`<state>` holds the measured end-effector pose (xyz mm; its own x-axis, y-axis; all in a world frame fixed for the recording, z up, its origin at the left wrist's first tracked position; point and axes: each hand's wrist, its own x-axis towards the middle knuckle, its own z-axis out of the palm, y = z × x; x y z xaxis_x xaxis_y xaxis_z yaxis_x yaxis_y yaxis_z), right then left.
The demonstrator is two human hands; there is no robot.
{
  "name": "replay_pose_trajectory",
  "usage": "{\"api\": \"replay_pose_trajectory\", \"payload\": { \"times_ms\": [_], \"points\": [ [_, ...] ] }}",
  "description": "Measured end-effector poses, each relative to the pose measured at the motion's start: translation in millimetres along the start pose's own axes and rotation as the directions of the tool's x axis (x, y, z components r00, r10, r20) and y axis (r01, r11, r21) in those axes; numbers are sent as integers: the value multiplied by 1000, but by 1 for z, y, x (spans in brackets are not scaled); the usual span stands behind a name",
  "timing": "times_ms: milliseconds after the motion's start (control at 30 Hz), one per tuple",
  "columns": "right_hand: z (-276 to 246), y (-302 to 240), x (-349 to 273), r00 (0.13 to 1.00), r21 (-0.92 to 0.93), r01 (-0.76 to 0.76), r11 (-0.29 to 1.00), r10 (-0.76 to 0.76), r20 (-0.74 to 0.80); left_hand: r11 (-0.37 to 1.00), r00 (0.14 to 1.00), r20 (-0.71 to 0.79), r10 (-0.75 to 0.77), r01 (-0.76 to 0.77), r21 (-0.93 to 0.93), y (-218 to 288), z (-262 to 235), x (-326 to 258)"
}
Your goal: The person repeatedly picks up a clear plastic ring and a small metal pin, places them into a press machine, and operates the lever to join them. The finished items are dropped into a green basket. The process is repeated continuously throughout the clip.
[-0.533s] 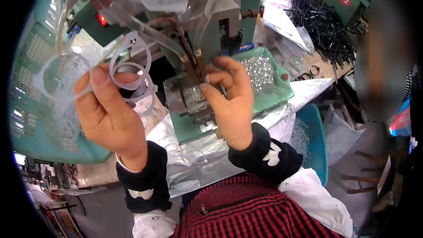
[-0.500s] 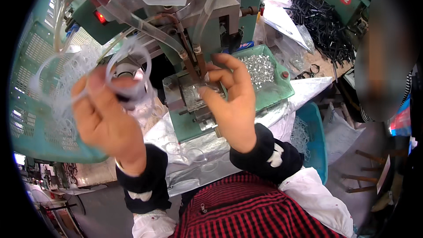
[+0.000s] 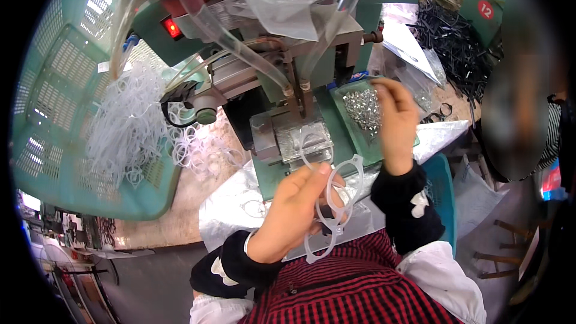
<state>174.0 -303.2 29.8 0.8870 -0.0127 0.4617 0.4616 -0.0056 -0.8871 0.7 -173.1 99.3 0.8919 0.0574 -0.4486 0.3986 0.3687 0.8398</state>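
Observation:
My left hand [image 3: 291,207] is closed on translucent white plastic ring frames [image 3: 358,161], pinched between thumb and fingers in front of the machine. Several joined rings show, one reaching up over the flat metal work plate [image 3: 289,142] and others hanging down to the right. My right hand [image 3: 398,129] is at the green tray [image 3: 373,155] of small shiny metal pieces [image 3: 362,111]. Its fingers are bent, tips close together above the tray's far right part. Anything small between them cannot be made out.
Above the work plate stands the green machine [image 3: 312,63] with clear tubes [image 3: 255,60]. A green basket [image 3: 165,195] on the left holds a heap of white plastic rings [image 3: 123,123]. Black strips [image 3: 447,39] lie back right; a blue bin [image 3: 443,195] stands at right.
My left hand has swung right and down with the ring frames, from beside the basket to before the work plate. My right hand has left the machine and moved right to the tray.

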Motion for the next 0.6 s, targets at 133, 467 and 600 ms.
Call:
{"api": "replay_pose_trajectory", "payload": {
  "times_ms": [133, 467, 600],
  "points": [
    [-43, 46, 0, 998, -373, 53, 926, -43, 34, 998, 1000, -22, 10, -11, -55, -6, 1, 3],
    [22, 63, 10, 864, -753, 503, 424, -261, 430, 977, 953, 242, 184, -151, -148, -47, -16, 13],
    [-33, 59, -17, 904, -552, 427, 716, -354, 239, 952, 778, 608, -157, -44, 302, -80, -55, 4]
  ]
}}
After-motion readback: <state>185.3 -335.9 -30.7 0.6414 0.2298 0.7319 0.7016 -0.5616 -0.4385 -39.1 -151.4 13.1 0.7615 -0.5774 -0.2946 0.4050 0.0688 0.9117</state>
